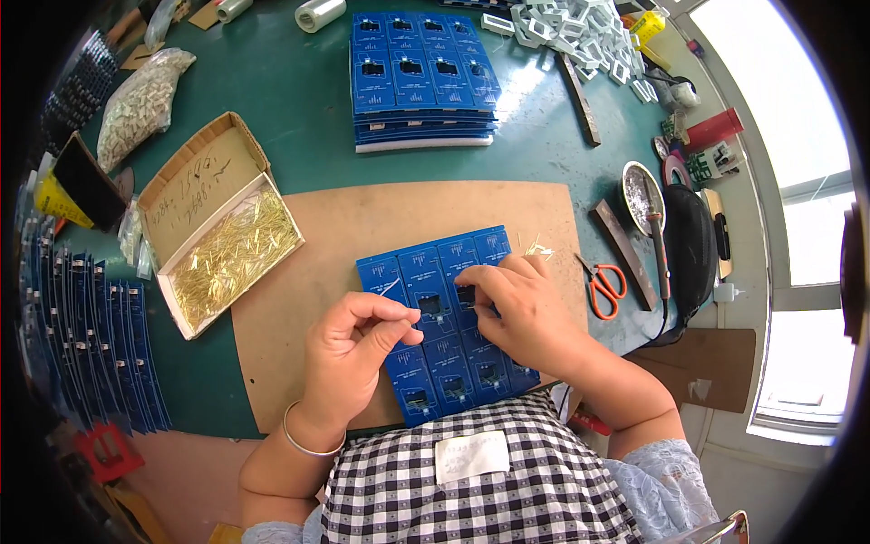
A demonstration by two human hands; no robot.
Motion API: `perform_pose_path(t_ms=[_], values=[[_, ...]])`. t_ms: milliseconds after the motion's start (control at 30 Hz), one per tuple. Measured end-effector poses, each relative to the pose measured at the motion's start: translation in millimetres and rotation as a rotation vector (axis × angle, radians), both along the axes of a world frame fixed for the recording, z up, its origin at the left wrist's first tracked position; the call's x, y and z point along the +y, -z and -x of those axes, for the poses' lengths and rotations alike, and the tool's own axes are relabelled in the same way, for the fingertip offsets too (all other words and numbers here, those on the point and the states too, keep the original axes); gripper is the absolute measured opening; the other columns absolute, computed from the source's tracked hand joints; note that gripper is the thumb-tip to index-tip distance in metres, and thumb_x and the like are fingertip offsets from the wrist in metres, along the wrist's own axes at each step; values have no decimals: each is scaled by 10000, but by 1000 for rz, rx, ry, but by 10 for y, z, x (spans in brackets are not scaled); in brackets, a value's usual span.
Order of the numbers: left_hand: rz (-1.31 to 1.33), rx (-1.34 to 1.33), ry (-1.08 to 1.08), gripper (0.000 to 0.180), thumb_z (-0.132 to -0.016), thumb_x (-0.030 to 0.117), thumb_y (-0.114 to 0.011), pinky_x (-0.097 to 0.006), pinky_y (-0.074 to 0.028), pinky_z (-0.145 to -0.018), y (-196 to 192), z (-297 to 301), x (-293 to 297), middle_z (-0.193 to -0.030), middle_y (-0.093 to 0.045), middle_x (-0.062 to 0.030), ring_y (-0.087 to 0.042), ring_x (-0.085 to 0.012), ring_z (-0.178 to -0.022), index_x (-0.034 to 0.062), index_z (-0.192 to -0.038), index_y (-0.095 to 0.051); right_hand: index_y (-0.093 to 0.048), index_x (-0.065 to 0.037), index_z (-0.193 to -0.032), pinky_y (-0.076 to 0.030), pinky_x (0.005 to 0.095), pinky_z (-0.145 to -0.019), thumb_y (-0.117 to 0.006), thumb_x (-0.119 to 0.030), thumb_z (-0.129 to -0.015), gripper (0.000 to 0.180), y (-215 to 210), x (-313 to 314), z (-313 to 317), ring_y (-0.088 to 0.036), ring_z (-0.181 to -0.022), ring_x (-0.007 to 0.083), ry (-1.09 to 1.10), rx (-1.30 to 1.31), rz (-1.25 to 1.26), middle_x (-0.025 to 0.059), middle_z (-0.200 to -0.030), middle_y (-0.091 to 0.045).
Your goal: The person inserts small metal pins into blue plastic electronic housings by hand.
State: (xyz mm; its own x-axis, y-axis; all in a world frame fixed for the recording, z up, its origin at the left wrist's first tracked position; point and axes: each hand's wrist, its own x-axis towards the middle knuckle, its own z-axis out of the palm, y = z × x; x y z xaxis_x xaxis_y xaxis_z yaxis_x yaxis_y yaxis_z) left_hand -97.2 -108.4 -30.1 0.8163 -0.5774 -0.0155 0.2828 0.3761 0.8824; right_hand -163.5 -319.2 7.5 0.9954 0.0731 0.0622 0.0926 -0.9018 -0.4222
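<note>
Green worktop point(299, 118) spread under everything, with a brown board point(362, 218) laid flat near its front edge. From the head view: blue circuit panel point(426, 272) rested on that board, long axis slanting from upper left toward lower right, near end reaching the checked apron point(471, 490). Left hand point(349, 358) lay on the board just beside the panel's left edge, thumb and forefinger pinched narrow on a thin gold pin point(390, 287) that pointed up and right over the panel. Right hand point(517, 308) sat on the panel's right half, fingertips curled down close together onto a small square opening; whether anything was gripped between them could not be told. Open cardboard box point(237, 258) of gold pins stood left of the board, well apart from both hands. Stack of blue panels point(421, 82) lay farther back. Orange-handled scissors point(604, 286) and a soldering iron point(657, 249) lay to the right.
</note>
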Motion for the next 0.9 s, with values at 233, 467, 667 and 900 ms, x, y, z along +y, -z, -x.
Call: perform_pose_path(t_ms=[233,467,667,900], values=[[-1,-36,-17,88,-923,-3,-617,-273,-549,-761,-1,1,-4,-992,-666,-124,-652,-150,-821,15,-1005,-589,-592,-95,-1078,-367,344,-785,-643,-12,-731,361,-14,-26,2,-558,-799,180,9,29,-9,-24,-742,-555],[-48,-140,-46,110,-899,-33,-634,-233,-505,-761,-10,-10,-15,-984,-619,-71,-595,-107,-838,17,-987,-590,-584,-99,-1094,-369,352,-785,-630,-1,-740,370,-59,-3,-22,-552,-787,190,-31,12,56,-8,-748,-565],[-96,-177,-21,117,-885,-44,-648,-204,-463,-712,-41,-8,10,-947,-593,-39,-558,-77,-804,22,-967,-598,-574,-95,-1138,-378,366,-798,-612,0,-753,399,-52,30,-67,-550,-785,205,-42,-3,64,9,-762,-569],[-86,-200,-40,123,-880,-47,-654,-198,-454,-683,-56,2,4,-939,-595,-42,-551,-71,-779,25,-964,-599,-541,-64,-1189,-404,368,-818,-587,6,-754,443,-31,56,-69,-550,-785,228,8,75,-23,43,-762,-539]])
